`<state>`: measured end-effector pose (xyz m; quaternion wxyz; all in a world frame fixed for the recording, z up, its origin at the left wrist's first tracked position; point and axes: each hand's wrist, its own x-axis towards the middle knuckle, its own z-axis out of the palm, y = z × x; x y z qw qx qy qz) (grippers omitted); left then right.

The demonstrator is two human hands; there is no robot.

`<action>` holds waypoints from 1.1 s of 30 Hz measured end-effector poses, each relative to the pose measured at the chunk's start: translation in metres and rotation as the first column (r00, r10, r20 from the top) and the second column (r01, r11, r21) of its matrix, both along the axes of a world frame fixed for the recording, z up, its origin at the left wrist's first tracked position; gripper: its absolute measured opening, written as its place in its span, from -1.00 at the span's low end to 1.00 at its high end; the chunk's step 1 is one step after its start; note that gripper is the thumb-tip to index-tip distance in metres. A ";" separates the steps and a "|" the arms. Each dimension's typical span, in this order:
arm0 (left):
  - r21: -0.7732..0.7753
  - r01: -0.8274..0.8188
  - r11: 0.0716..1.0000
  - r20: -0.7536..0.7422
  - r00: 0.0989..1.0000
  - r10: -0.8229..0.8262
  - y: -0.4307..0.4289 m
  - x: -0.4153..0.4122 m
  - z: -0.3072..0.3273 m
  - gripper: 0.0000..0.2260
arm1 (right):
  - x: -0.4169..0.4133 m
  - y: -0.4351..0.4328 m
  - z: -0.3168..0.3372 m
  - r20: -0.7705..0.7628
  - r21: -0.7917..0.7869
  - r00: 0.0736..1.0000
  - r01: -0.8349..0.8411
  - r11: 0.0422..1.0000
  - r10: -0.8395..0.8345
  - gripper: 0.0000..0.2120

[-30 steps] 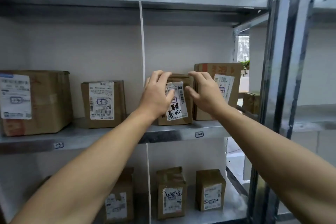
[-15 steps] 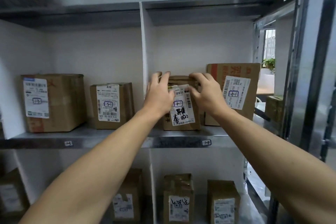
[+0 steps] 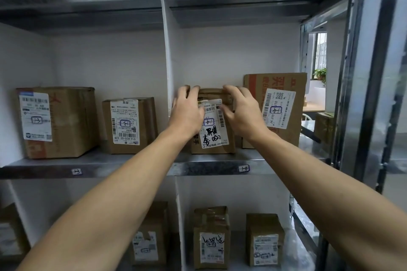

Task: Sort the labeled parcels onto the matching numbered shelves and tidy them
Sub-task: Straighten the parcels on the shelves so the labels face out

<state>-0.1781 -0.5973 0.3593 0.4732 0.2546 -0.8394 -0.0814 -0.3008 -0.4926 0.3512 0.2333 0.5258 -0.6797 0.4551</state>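
Two-handed grip on the small parcel (image 3: 217,138), upright on the shelf (image 3: 123,164) above the 1-4 shelf tag (image 3: 244,168), just right of the white divider (image 3: 168,61) and just left of the larger parcel (image 3: 293,132). Clasps its top left corner with the left hand (image 3: 187,112), fingers curled over the top edge; clasps the top right with the right hand (image 3: 242,114), thumb on the label. Sits straight ahead between both hands, equally near each, tall axis vertical. Probably needs only squaring up.
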 end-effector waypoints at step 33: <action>-0.193 0.270 0.943 0.059 0.963 -0.264 0.062 -0.065 0.037 -0.53 | -0.070 0.112 0.023 0.062 -0.015 0.971 0.233 0.972 -0.232 -0.56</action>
